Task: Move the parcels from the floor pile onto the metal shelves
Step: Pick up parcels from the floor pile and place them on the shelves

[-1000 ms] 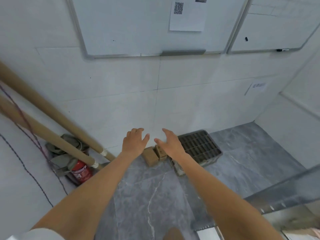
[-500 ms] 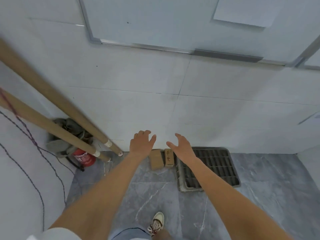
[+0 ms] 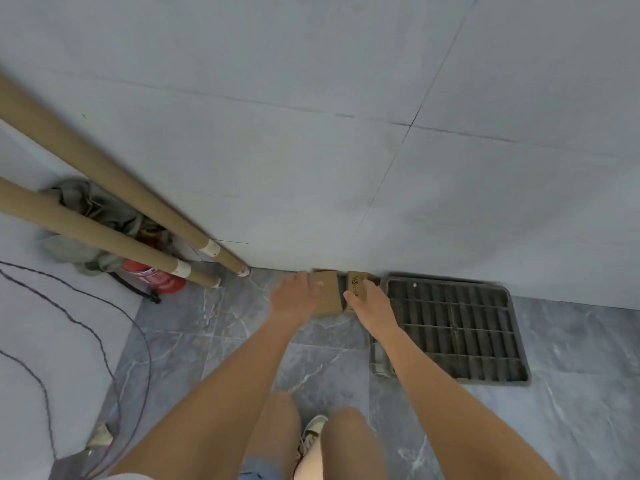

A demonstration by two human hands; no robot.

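Two small parcels of plain brown cardboard stand side by side on the floor, against the foot of the wall. The left parcel (image 3: 328, 295) is a flat-faced rectangular box with matte, unmarked card on the side that shows. The right parcel (image 3: 357, 285) is narrower and carries dark handwritten marks on its upper face. A thin dark gap separates the two.

The left hand (image 3: 292, 298) reaches the left edge of the left parcel, its fingers (image 3: 300, 279) spread and fairly straight, the thumb lying over the box's face; whether it actually grips the card cannot be told. The right hand (image 3: 367, 304) lies on the right parcel with relaxed, extended fingers and the thumb pointing toward the gap; contact looks likely but a grasp is not visible.

The floor (image 3: 242, 341) is polished grey marble-like tile with white veins. Just right of the parcels lies a dark plastic grate (image 3: 450, 327), rectangular with rounded corners and rows of slots. The wall (image 3: 311, 150) is pale, smooth tile with thin seams. At left, two long cardboard tubes (image 3: 104, 174) lean against the wall, each with a white band near its lower end. Behind them sit a red fire extinguisher (image 3: 152, 277) and crumpled grey-green cloth (image 3: 90, 206). Thin dark cables (image 3: 104, 341) loop across the left side.
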